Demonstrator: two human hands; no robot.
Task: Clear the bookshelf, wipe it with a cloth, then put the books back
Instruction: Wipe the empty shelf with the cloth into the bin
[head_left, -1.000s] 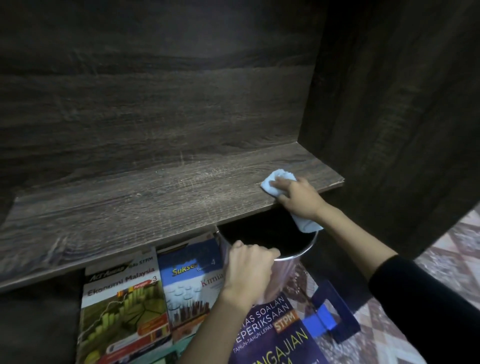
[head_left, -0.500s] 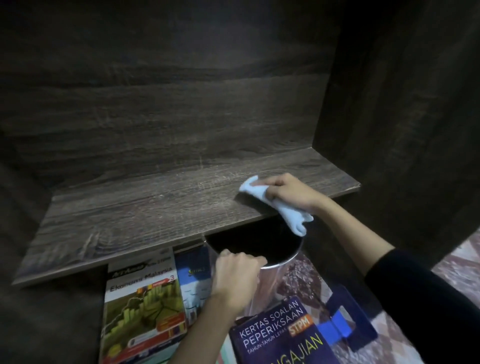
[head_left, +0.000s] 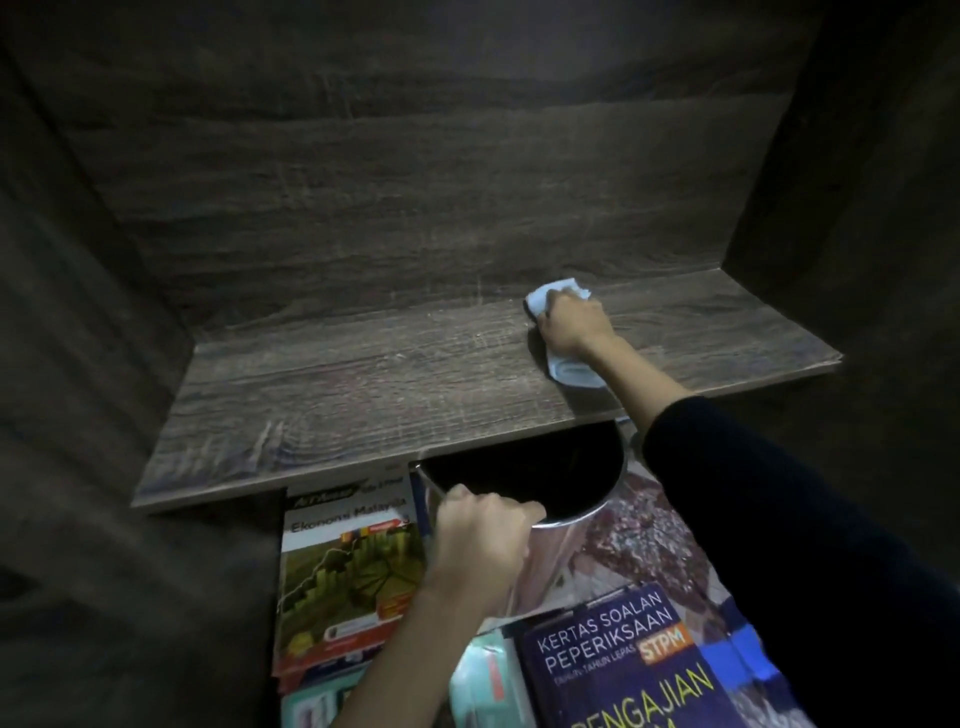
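The dark wooden shelf board (head_left: 363, 395) holds no books. My right hand (head_left: 571, 325) grips a light blue cloth (head_left: 558, 291) and holds it against the board near the back, right of centre; a fold of the cloth trails toward the front edge. My left hand (head_left: 480, 535) grips the rim of a shiny metal bin (head_left: 561, 483) that stands just below the shelf's front edge. Books lie on the floor below: a green and white Ekonomi Malaysia book (head_left: 348, 566) on the left and a dark blue Kertas Soalan Peperiksaan book (head_left: 623, 670) in front.
Dark wooden side walls (head_left: 841, 208) and a back panel (head_left: 415, 208) enclose the shelf. A blue object (head_left: 748, 660) lies on the patterned floor to the right of the books. More books are stacked at the bottom edge (head_left: 483, 686).
My right hand slid the cloth from the shelf's front edge back toward the rear panel. The camera shifted left, showing more of the shelf. My left hand stayed on the bin rim.
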